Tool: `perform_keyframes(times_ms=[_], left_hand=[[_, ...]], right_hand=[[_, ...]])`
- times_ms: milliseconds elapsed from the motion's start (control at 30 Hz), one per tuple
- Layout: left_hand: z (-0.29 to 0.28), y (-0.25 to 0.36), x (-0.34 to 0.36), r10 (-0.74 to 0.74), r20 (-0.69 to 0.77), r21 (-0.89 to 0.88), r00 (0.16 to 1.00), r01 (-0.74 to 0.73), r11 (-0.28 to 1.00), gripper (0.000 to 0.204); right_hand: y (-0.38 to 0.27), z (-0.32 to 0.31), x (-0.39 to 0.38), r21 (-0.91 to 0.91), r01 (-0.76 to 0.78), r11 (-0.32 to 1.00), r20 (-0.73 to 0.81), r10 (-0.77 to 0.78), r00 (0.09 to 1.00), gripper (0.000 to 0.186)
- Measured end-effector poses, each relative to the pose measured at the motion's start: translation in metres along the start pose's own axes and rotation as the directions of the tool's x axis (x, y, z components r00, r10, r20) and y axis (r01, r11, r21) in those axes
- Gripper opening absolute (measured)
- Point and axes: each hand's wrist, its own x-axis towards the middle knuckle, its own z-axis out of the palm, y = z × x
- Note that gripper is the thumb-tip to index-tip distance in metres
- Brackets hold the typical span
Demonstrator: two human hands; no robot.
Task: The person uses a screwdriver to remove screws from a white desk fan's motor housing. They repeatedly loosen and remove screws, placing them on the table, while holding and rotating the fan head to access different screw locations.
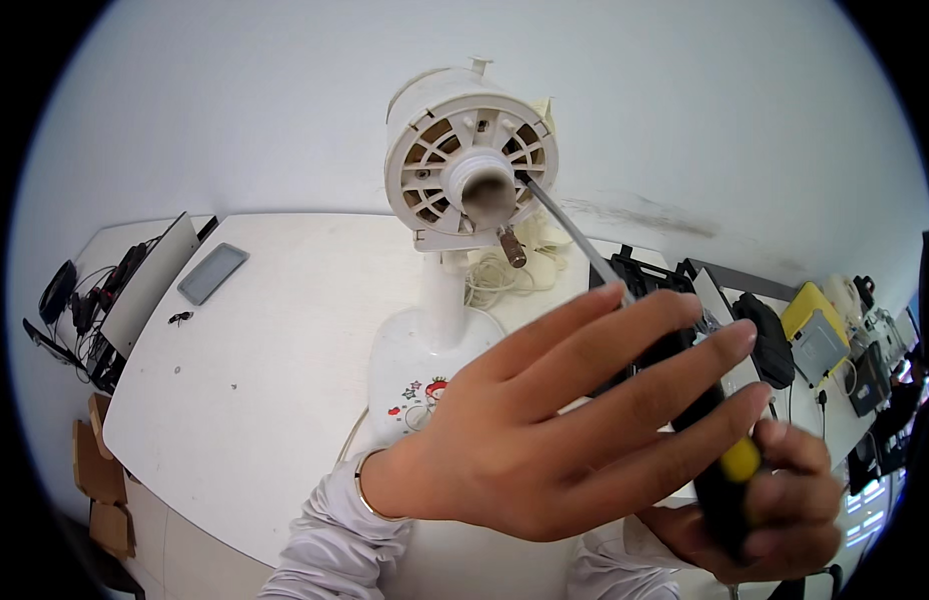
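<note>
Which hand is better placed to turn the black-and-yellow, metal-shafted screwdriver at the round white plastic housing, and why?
Probably the right hand: it grips the handle of the screwdriver. The left hand is spread farther forward; whether it holds anything is hidden.

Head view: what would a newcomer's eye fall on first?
Probably the white fan motor housing at upper centre, on its stand. Next, the long screwdriver slanting from just right of its hub down to the right hand, which grips the black-and-yellow handle. The left hand, fingers extended, looms large at lower centre.
</note>
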Motion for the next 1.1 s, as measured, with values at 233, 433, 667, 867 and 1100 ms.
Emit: perform_keyframes(times_ms=[233, 433, 667, 867, 1100], left_hand=[[-0.012, 0.001, -0.004, 0.017, 0.108, 0.051, 0.994, -0.023, 0.998, 0.017], [-0.009, 0.000, -0.011, -0.014, 0.033, -0.002, 0.999, 0.014, 1.000, 0.018], [-0.012, 0.008, -0.004, -0.028, 0.054, -0.005, 0.998, 0.029, 1.000, 0.018], [-0.020, 0.004, -0.008, -0.012, 0.126, 0.051, 0.992, 0.006, 0.999, 0.019], [-0.010, 0.005, -0.003, -0.020, 0.047, 0.007, 0.999, 0.020, 1.000, 0.018]], right_hand=[[0.008, -0.001, 0.019, 0.211, 0.163, 0.964, 0.132, -0.194, 0.972, 0.028], [0.019, -0.005, 0.016, 0.243, 0.206, 0.948, 0.126, -0.241, 0.962, 0.034], [0.008, 0.000, 0.010, 0.362, 0.175, 0.916, 0.021, -0.195, 0.981, 0.042], [-0.022, 0.001, 0.015, 0.243, -0.217, 0.946, 0.221, 0.164, 0.962, 0.034], [-0.013, 0.010, 0.011, 0.417, -0.005, 0.909, -0.066, 0.036, 0.997, 0.036]])
